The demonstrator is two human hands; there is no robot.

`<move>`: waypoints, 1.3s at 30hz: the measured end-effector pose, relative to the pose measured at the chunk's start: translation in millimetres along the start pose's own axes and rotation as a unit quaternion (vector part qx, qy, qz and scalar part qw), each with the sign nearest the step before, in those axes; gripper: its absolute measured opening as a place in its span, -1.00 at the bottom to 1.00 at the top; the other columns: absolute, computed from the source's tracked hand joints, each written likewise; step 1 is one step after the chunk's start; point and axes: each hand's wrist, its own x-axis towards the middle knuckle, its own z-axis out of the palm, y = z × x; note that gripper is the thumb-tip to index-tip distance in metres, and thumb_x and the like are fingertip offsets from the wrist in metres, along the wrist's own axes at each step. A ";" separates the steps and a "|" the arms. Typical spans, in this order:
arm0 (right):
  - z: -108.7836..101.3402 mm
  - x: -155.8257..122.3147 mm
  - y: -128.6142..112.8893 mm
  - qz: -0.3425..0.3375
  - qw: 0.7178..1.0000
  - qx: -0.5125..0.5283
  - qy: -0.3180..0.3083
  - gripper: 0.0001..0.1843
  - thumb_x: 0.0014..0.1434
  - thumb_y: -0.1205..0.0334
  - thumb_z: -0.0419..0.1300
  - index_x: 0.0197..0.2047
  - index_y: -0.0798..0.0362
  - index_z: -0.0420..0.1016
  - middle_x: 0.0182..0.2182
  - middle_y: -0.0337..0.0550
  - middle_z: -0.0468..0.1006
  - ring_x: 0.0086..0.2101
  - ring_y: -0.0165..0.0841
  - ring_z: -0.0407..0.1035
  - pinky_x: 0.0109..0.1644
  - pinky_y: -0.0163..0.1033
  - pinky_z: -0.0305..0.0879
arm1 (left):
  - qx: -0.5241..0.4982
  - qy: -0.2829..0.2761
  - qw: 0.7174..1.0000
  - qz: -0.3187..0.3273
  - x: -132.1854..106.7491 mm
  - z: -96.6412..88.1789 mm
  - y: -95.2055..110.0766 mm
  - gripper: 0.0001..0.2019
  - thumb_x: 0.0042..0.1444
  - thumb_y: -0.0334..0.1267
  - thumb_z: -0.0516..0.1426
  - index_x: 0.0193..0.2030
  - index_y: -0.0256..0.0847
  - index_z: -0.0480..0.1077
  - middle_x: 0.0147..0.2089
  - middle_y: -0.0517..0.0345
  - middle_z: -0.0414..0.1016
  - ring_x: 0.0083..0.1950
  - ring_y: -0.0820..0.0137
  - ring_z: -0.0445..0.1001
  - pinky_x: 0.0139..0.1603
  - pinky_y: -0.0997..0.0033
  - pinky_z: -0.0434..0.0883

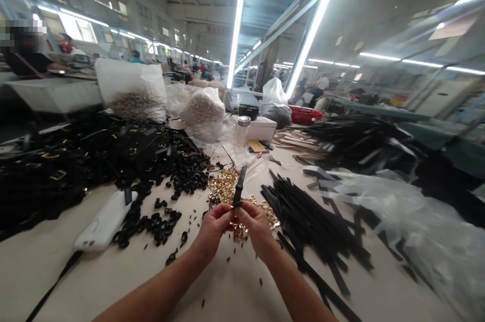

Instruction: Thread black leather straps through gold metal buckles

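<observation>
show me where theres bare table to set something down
Bare table: between the white device and left forearm; between it and the right forearm, only scattered black bits. Crowded farther off: gold buckles centre, black loops left, black strips right.

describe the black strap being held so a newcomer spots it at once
On the pale table, find the heap of gold metal pieces. At its near edge, the left hand and right hand pinch the black strap. Unlike the black strips piled to the right, it is in both hands.
</observation>
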 end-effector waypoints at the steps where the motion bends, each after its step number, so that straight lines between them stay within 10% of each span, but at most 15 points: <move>1: 1.7 3.8 2.9 0.005 1.000 0.007 0.001 -0.68 0.04 -0.01 0.35 -0.25 0.05 0.59 -0.36 -0.17 0.57 -0.40 -0.37 0.41 -0.31 -0.30 0.37 | 0.001 0.010 1.000 0.004 1.7 -0.7 -0.6 -0.76 -0.11 -0.19 0.35 -0.40 -0.26 0.44 -0.43 0.21 0.48 -0.41 0.49 0.43 -0.45 0.57 0.35; 16: -33.9 14.1 24.9 -0.117 0.963 -0.238 0.035 -0.79 0.22 0.10 0.14 -0.32 0.07 0.46 -0.45 -0.17 0.54 -0.46 -0.37 0.41 -0.37 -0.32 0.31 | 0.007 0.165 0.986 0.037 26.0 -43.5 43.0 -0.69 -0.06 -0.28 0.29 -0.13 -0.21 0.44 -0.16 0.08 0.55 -0.34 0.50 0.52 -0.41 0.61 0.40; 21: -32.5 13.7 29.8 -0.111 0.958 -0.262 0.014 -0.81 0.22 0.14 0.12 -0.37 0.05 0.38 -0.49 -0.20 0.53 -0.51 -0.39 0.40 -0.42 -0.34 0.31 | 0.206 0.075 0.975 0.049 22.6 -51.7 72.0 -0.75 -0.03 -0.16 0.27 -0.23 -0.23 0.47 -0.23 0.07 0.56 -0.31 0.41 0.51 -0.39 0.53 0.39; 25: -35.6 15.2 33.2 -0.100 0.950 -0.296 0.026 -0.80 0.22 0.14 0.10 -0.38 0.06 0.38 -0.54 -0.24 0.48 -0.56 -0.42 0.34 -0.48 -0.36 0.25 | 0.435 -0.052 0.899 0.032 26.3 -59.9 82.7 -0.79 0.00 -0.12 0.23 -0.32 -0.22 0.49 -0.40 0.16 0.51 -0.38 0.40 0.44 -0.39 0.48 0.35; 34: -37.6 16.7 36.2 -0.110 0.934 -0.337 0.046 -0.84 0.21 0.15 0.10 -0.37 0.03 0.37 -0.53 -0.26 0.44 -0.55 -0.43 0.26 -0.48 -0.36 0.15 | 0.703 -0.119 0.678 0.182 65.3 -57.5 60.5 -0.87 -0.02 -0.40 0.15 -0.44 -0.13 0.52 -0.36 0.18 0.50 -0.33 0.39 0.42 -0.28 0.47 0.28; 39: -37.2 16.4 36.8 -0.115 0.927 -0.353 0.045 -0.84 0.19 0.16 0.12 -0.36 0.04 0.40 -0.57 -0.29 0.39 -0.57 -0.44 0.21 -0.49 -0.36 0.10 | 0.711 -0.150 0.661 0.184 81.1 -50.5 54.2 -0.85 -0.10 -0.47 0.18 -0.51 -0.12 0.51 -0.41 0.21 0.46 -0.38 0.41 0.39 -0.30 0.49 0.27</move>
